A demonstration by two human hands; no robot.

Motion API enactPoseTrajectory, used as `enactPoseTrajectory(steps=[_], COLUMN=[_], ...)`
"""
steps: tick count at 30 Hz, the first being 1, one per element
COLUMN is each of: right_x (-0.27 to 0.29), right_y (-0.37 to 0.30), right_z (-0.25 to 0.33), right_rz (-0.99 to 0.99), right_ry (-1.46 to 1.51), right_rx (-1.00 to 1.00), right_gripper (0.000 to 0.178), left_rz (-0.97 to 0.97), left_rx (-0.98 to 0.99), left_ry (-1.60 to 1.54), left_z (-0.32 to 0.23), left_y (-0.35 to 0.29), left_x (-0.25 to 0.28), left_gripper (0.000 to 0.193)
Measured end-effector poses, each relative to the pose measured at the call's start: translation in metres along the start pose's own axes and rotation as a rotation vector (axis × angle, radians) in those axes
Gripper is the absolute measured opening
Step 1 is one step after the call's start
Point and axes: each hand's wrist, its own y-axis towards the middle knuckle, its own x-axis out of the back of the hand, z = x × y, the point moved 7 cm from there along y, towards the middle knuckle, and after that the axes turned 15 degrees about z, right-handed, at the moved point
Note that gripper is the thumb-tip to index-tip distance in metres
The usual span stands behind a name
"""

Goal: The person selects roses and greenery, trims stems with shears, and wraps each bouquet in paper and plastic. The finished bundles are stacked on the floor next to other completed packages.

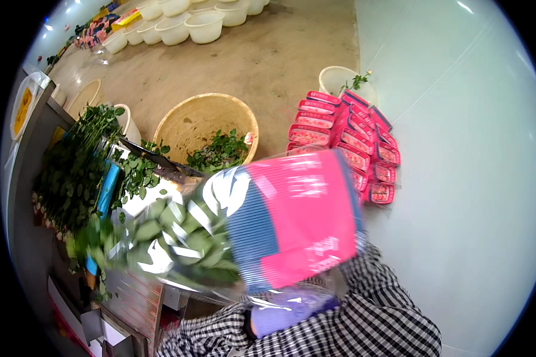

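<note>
A bouquet of leafy stems (184, 241) in clear plastic, its far right end wrapped in a pink and dark-blue corrugated sleeve (304, 214), is held up crosswise before me. The blurred stem ends point left. My left hand (286, 315), in a purple glove, is under the pink end; its fingers are hidden. My right arm (381, 297), in a black-and-white checked sleeve, reaches the wrapper's lower right edge, and the bouquet covers that hand. Which hand bears the weight I cannot tell.
Pink-wrapped bouquets (351, 140) are stacked beyond, by a white bucket (336, 77). A big tan tub (178, 119) holds leaf cuttings. At the left, loose rose stems (71, 172) lie on a bench beside a blue-wrapped bar (107, 190). Several white basins (204, 28) stand farther back.
</note>
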Motion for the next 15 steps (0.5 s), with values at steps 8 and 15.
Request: enactPoseTrajectory(steps=[8, 15], right_x=[0.042, 0.097], right_y=[-0.264, -0.378], right_z=[0.048, 0.007], right_rz=[-0.500, -0.755], right_ry=[-0.139, -0.089], right_rx=[0.232, 0.277], right_gripper=[0.051, 0.050], left_rz=[0.408, 0.740], left_rx=[-0.137, -0.083], left_ry=[0.590, -0.067], left_z=[-0.002, 0.024], left_y=[0.098, 0.191], left_x=[-0.076, -0.082], left_gripper=[0.029, 0.037])
